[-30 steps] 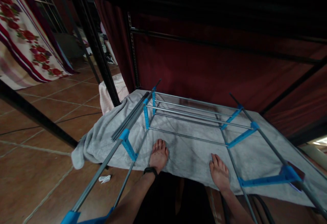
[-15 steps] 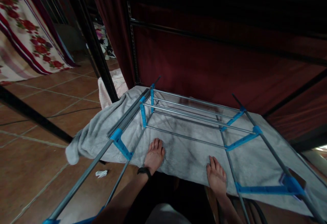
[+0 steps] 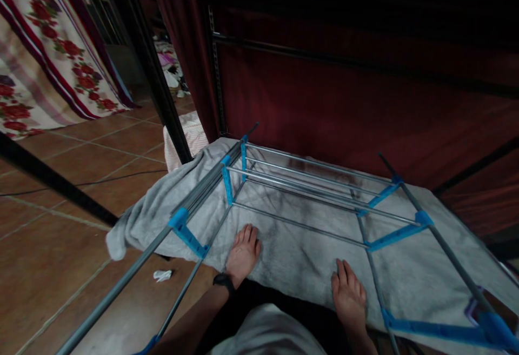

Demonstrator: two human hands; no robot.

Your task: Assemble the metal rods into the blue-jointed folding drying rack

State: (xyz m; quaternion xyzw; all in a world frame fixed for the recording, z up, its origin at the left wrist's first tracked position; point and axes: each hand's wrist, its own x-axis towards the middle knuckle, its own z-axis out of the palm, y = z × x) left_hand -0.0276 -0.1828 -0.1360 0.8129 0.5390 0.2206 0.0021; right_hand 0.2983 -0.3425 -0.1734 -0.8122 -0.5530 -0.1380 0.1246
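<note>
My left hand (image 3: 243, 252), with a dark band on its wrist, lies flat on a grey blanket (image 3: 292, 260), fingers stretched out and nothing in them. Palm down near the blanket's front edge, my right hand (image 3: 348, 293) is also empty, its fingers extended. Around and beyond both hands stands a rack of grey metal tubes (image 3: 300, 225) joined by blue plastic brackets (image 3: 399, 234). Its two long sides run past me left and right, with several crossbars at the far end. Several loose-looking tubes (image 3: 206, 185) are bunched along the left side.
A dark phone-like object (image 3: 500, 309) lies on the blanket at right, partly behind a bracket. Dark red curtain (image 3: 308, 95) hangs behind. A black post (image 3: 154, 68) rises at left. On the tiled floor (image 3: 81, 258) are a white scrap (image 3: 162, 275) and a cable (image 3: 117, 178).
The view has shifted slightly, so the right side of the rack sits further right and lower. Both hands still rest flat on the blanket.
</note>
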